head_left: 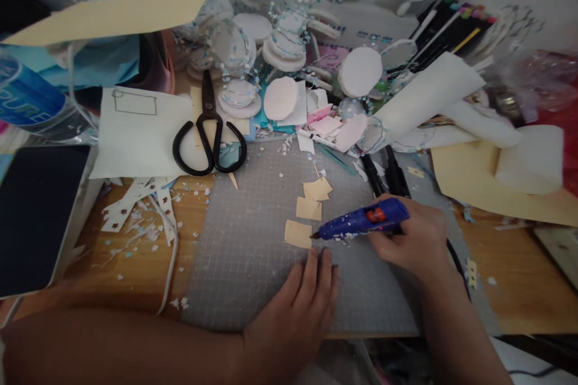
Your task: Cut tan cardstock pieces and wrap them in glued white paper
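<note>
My right hand [413, 237] is closed round a blue hot glue gun [350, 222] with a red-orange patch on its side. The gun's dark nozzle touches or hovers just over the right edge of a small cream paper rectangle [298, 234]. Below that piece, my left hand [300, 304] lies on the grey gridded cutting mat [239, 252], fingers stretched forward. Its fingertips reach the lower right corner of the paper. A second cream paper piece [309, 209] sits just beyond, and a few more overlapping cream pieces [317, 188] lie behind it.
Black-handled scissors [210, 138] rest on white paper at the mat's back left. White discs [282, 48] and paper scraps [332, 123] crowd the back. A dark-screened device [40, 216] and a water bottle [36, 102] stand left. Rolled white paper [428, 93] lies back right.
</note>
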`<act>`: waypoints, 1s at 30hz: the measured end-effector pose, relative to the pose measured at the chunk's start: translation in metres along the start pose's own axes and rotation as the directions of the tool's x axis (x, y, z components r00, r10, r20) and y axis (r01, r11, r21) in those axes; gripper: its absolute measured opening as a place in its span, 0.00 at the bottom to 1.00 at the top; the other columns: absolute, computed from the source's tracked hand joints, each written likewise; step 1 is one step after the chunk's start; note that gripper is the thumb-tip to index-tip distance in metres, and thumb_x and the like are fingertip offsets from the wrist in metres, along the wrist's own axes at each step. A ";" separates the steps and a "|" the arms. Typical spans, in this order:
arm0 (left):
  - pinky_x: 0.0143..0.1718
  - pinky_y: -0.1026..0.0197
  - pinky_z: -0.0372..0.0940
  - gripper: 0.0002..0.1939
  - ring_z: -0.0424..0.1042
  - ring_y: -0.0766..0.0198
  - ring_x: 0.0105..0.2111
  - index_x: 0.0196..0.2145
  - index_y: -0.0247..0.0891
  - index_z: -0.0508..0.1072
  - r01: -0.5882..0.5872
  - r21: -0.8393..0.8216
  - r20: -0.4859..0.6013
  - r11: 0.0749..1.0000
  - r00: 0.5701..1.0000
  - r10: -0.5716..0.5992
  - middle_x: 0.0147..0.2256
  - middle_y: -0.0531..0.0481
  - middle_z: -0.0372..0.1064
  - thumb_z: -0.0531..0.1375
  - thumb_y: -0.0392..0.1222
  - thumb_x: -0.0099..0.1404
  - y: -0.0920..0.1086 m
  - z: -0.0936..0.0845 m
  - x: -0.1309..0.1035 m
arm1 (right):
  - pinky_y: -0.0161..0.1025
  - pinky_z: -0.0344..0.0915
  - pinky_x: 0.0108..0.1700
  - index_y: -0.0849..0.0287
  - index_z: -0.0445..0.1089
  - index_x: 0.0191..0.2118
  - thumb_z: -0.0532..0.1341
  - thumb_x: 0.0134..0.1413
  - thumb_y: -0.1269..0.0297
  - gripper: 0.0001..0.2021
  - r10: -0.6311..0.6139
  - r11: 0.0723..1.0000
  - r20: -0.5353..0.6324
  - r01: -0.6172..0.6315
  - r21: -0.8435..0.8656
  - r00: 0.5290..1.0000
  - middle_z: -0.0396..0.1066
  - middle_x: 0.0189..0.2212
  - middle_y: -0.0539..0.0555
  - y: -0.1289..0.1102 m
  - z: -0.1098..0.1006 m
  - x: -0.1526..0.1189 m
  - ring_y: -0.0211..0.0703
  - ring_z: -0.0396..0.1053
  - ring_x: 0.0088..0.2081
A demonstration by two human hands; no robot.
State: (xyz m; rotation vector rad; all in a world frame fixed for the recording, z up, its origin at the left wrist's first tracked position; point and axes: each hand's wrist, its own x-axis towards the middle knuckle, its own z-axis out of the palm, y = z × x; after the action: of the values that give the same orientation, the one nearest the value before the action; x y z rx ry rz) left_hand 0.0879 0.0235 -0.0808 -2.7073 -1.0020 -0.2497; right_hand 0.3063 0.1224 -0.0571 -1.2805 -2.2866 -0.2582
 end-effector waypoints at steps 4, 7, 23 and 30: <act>0.53 0.49 0.54 0.24 0.65 0.49 0.56 0.58 0.28 0.65 -0.024 0.030 0.013 0.999 1.000 0.024 0.57 0.35 0.64 0.42 0.38 0.70 0.000 0.001 -0.001 | 0.38 0.63 0.24 0.58 0.69 0.31 0.56 0.40 0.69 0.08 0.007 0.999 0.028 -0.008 0.036 1.000 0.71 0.21 0.53 -0.001 -0.001 0.000 0.45 0.71 0.22; 0.52 0.50 0.54 0.25 0.65 0.49 0.56 0.59 0.26 0.64 -0.055 0.072 0.012 0.996 0.998 0.054 0.57 0.33 0.63 0.41 0.37 0.70 0.000 0.002 -0.002 | 0.37 0.61 0.22 0.57 0.68 0.30 0.56 0.40 0.69 0.07 0.014 0.998 0.062 -0.018 0.065 0.998 0.70 0.19 0.50 -0.003 -0.003 0.002 0.43 0.69 0.20; 0.48 0.54 0.56 0.25 0.66 0.54 0.55 0.59 0.24 0.63 -0.087 0.109 -0.005 0.990 0.996 0.088 0.56 0.33 0.65 0.41 0.35 0.69 -0.001 0.005 -0.001 | 0.36 0.63 0.23 0.56 0.65 0.31 0.55 0.38 0.70 0.09 -0.024 0.996 0.018 0.022 0.089 1.000 0.72 0.22 0.50 -0.015 0.000 0.008 0.42 0.71 0.21; 0.47 0.55 0.56 0.25 0.66 0.54 0.55 0.58 0.25 0.64 -0.087 0.092 -0.010 0.992 0.996 0.089 0.56 0.34 0.66 0.41 0.35 0.69 -0.001 0.005 -0.002 | 0.35 0.63 0.23 0.56 0.66 0.30 0.55 0.39 0.70 0.08 -0.018 0.996 -0.019 0.020 0.091 1.000 0.72 0.21 0.50 -0.022 0.002 0.010 0.41 0.70 0.21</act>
State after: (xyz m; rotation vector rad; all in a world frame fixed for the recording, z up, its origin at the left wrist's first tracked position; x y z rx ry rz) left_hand 0.0863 0.0241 -0.0860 -2.6549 -0.8659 -0.2009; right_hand 0.2823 0.1190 -0.0521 -1.2060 -2.2689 -0.1695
